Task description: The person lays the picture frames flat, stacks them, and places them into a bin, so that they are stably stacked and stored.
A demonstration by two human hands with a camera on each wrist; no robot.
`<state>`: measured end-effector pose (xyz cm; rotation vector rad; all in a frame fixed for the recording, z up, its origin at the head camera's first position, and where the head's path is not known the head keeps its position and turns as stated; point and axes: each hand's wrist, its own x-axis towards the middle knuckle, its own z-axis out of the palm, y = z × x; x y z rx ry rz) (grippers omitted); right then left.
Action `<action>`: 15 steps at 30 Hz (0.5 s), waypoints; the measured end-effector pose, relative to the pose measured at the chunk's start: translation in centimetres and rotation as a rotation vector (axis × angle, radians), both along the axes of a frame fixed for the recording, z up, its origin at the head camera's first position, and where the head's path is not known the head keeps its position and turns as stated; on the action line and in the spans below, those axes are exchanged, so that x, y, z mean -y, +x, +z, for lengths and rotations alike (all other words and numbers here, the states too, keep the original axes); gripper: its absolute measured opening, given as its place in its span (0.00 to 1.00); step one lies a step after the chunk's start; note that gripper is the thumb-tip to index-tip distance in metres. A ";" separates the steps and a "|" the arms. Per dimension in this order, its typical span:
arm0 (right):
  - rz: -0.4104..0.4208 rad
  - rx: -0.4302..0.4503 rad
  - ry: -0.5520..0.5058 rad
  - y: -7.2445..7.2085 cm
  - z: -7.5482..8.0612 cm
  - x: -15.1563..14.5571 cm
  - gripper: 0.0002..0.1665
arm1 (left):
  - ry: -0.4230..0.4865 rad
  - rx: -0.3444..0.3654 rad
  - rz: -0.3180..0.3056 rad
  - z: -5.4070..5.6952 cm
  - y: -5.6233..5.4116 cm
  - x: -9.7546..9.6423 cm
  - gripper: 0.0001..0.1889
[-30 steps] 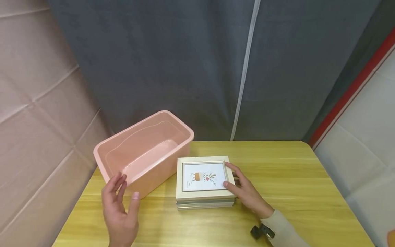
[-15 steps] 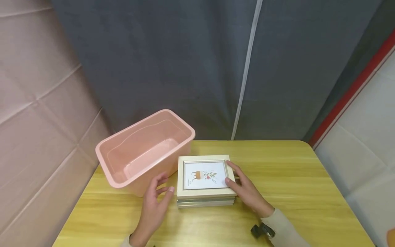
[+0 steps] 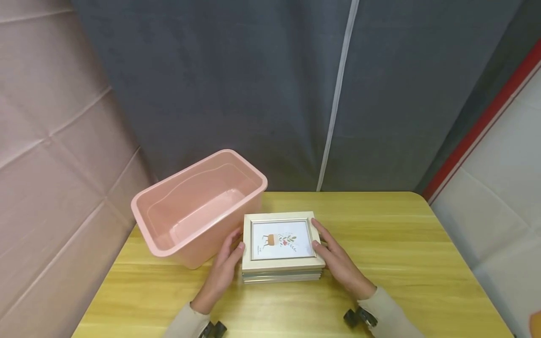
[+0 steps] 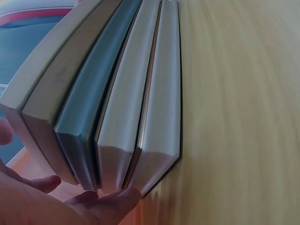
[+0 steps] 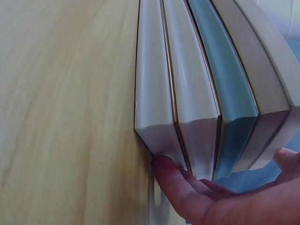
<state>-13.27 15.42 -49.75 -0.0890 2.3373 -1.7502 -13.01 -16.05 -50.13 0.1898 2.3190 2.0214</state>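
Note:
A neat stack of several picture frames [image 3: 281, 276] lies on the table. Its top frame [image 3: 279, 265] is cream and shows a print of a potted plant. My left hand [image 3: 220, 272] touches the stack's left end, thumb at the top frame's edge. On the opposite end my right hand [image 3: 341, 267] rests with its thumb at the top edge and fingers along the side. Both wrist views show the frames' edges, with a bluish frame [image 4: 96, 89] in the middle. In the right wrist view one fingertip [image 5: 164, 164] sits against the lowest frame.
An empty pink plastic bin [image 3: 198, 211] stands behind and left of the stack, its near wall close to my left hand. The wooden table [image 3: 380, 225] meets a grey curtain [image 3: 236, 84] at the back. Pale padded panels flank both sides.
My left hand has moved right, from in front of the bin to the stack's left end. My right hand stays at the stack's right end, and the frames have hardly shifted.

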 end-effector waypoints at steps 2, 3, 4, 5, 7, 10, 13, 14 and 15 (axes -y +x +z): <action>0.001 0.005 -0.015 0.0 0.0 0.0 0.35 | 0.001 0.013 -0.009 -0.1 -0.1 -0.2 0.31; 0.005 0.009 -0.024 0.0 0.0 0.0 0.35 | 0.005 0.020 -0.014 -0.2 -0.1 -0.2 0.32; 0.007 0.013 -0.032 0.0 0.0 0.0 0.35 | 0.008 0.027 -0.017 -0.2 -0.1 -0.3 0.32; 0.010 0.016 -0.039 0.0 0.0 0.0 0.35 | 0.008 0.034 -0.016 -0.3 -0.1 -0.3 0.32; 0.012 0.018 -0.052 0.1 0.1 0.0 0.35 | 0.012 0.040 -0.013 -0.4 -0.1 -0.4 0.32; 0.013 0.026 -0.071 0.1 0.1 0.0 0.35 | 0.026 0.044 -0.013 -0.5 -0.2 -0.4 0.31; 0.011 0.031 -0.106 0.1 0.1 0.1 0.34 | 0.039 0.038 -0.022 -0.6 -0.3 -0.4 0.31; 0.011 0.032 -0.119 0.1 0.1 0.2 0.34 | 0.041 0.036 -0.025 -0.6 -0.3 -0.3 0.31; 0.011 0.030 -0.131 0.1 0.0 0.2 0.34 | 0.051 0.034 -0.031 -0.6 -0.3 -0.2 0.31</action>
